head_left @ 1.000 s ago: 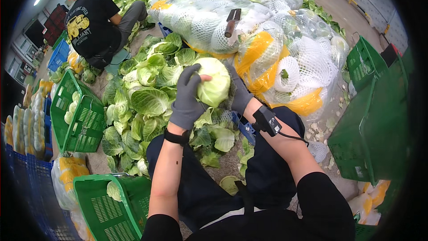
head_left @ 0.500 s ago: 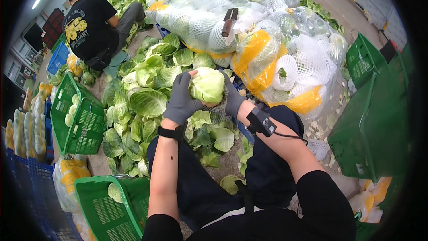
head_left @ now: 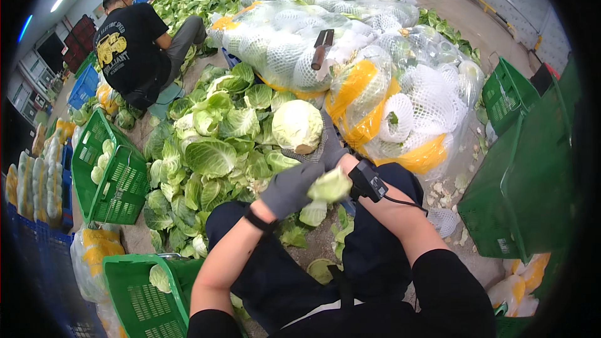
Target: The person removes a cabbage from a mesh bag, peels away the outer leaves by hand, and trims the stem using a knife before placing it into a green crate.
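A pale, round cabbage (head_left: 297, 126) sits above my lap with its cut stem end toward me. My right hand (head_left: 333, 148), in a grey glove, holds it from the right side; dark mesh shows under its lower edge. My left hand (head_left: 291, 189), also gloved in grey, is just below the cabbage, its fingers closed on a loose light-green cabbage leaf (head_left: 330, 186). Its fingertips lie close to the right wrist. Beyond and to the left spreads a heap of cabbage leaves (head_left: 210, 156).
A knife (head_left: 322, 49) lies on bagged cabbages in white foam nets (head_left: 282, 44) ahead. Green crates stand at left (head_left: 128, 181), lower left (head_left: 150, 300) and right (head_left: 501, 194). A person in black (head_left: 128, 47) sits at far left.
My left hand has come off the cabbage and moved down toward me with a leaf in it. The cabbage has turned, showing its stem end, in the right hand.
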`<state>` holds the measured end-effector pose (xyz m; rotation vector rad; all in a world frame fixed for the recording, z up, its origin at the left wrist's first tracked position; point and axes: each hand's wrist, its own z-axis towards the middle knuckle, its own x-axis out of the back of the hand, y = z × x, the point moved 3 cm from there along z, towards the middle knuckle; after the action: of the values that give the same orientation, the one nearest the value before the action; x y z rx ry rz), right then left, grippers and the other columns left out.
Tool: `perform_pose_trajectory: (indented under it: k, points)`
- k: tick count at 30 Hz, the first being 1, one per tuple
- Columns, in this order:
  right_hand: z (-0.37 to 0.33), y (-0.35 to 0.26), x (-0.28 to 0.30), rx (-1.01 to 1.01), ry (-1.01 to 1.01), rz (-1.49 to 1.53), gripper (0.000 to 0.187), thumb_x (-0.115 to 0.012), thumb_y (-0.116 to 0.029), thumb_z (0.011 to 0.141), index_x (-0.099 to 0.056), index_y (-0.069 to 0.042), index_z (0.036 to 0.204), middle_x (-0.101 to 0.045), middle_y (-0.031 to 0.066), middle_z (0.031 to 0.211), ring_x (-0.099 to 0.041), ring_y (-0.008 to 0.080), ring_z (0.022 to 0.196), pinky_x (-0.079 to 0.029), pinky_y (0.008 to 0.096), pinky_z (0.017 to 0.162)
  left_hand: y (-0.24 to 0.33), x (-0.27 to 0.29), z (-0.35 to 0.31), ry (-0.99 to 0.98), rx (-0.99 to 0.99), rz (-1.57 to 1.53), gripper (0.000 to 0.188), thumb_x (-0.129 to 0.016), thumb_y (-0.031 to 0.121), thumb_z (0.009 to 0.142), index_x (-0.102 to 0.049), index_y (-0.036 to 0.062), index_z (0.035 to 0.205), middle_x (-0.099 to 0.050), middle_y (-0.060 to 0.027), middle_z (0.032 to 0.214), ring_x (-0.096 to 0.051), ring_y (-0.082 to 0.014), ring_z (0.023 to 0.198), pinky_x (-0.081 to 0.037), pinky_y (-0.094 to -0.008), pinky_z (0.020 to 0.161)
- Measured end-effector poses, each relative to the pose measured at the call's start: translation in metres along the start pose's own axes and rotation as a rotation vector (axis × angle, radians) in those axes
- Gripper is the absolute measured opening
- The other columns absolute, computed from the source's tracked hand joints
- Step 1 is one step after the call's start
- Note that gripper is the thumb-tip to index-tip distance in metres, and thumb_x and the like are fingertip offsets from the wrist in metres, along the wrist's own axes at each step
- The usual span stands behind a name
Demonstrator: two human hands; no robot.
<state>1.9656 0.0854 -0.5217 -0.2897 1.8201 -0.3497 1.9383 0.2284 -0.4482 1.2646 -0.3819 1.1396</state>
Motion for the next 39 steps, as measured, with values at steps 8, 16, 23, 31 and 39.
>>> perform_pose_trajectory:
  k: [8, 16, 23, 31, 39]
  points:
    - [-0.016, -0.023, -0.034, 0.351, -0.438, -0.998, 0.057, -0.036, -0.052, 0.092, -0.043, -0.014, 0.133, -0.05, 0.0076, 0.133, -0.048, 0.0271, 0.121, -0.041, 0.0469, 0.1, -0.057, 0.109, 0.008, 0.094, 0.14, 0.51, 0.116, -0.089, 0.029, 0.049, -0.025, 0.0099, 0.144, -0.025, -0.0229, 0.144, -0.029, -0.0431, 0.13, -0.026, -0.0529, 0.105]
    - [-0.026, -0.032, -0.046, -0.326, -0.445, -1.043, 0.066, -0.056, -0.054, 0.084, -0.048, -0.006, 0.127, -0.062, 0.0099, 0.113, -0.061, 0.0192, 0.097, -0.051, 0.0326, 0.083, -0.058, 0.087, 0.013, 0.043, 0.125, -0.748, 0.114, -0.088, 0.026, 0.055, -0.016, 0.0062, 0.142, -0.043, -0.0139, 0.132, -0.045, -0.0258, 0.121, -0.037, -0.0379, 0.102]
    - [0.099, -0.159, -0.048, 0.722, 0.495, -1.955, 0.059, -0.048, -0.059, 0.086, -0.056, -0.004, 0.106, -0.062, 0.023, 0.101, -0.059, 0.0371, 0.097, -0.043, 0.0406, 0.088, -0.128, 0.089, -0.024, 0.236, 0.441, -0.83, 0.099, -0.085, 0.017, 0.057, -0.024, 0.0036, 0.134, -0.047, -0.0142, 0.124, -0.05, -0.0231, 0.115, -0.042, -0.0357, 0.096]
    - [0.188, -0.174, -0.017, 0.493, 0.725, -1.769, 0.07, -0.065, -0.029, 0.08, -0.027, -0.008, 0.134, -0.052, 0.023, 0.11, -0.061, 0.0377, 0.09, -0.051, 0.042, 0.078, -0.184, 0.091, -0.14, 0.227, 0.839, -0.48, 0.093, -0.087, 0.022, 0.056, -0.032, 0.0009, 0.128, -0.053, -0.013, 0.116, -0.053, -0.022, 0.106, -0.045, -0.034, 0.092]
    - [0.08, 0.009, -0.004, -0.233, -0.13, -0.881, 0.027, -0.061, -0.035, 0.083, -0.053, -0.011, 0.092, -0.039, -0.0051, 0.061, -0.036, 0.0062, 0.049, -0.027, 0.021, 0.044, -0.229, 0.002, -0.211, -0.05, 1.229, -0.306, 0.097, -0.086, 0.038, 0.057, -0.035, -0.0055, 0.128, -0.058, -0.0177, 0.113, -0.057, -0.0261, 0.105, -0.046, -0.0334, 0.09]
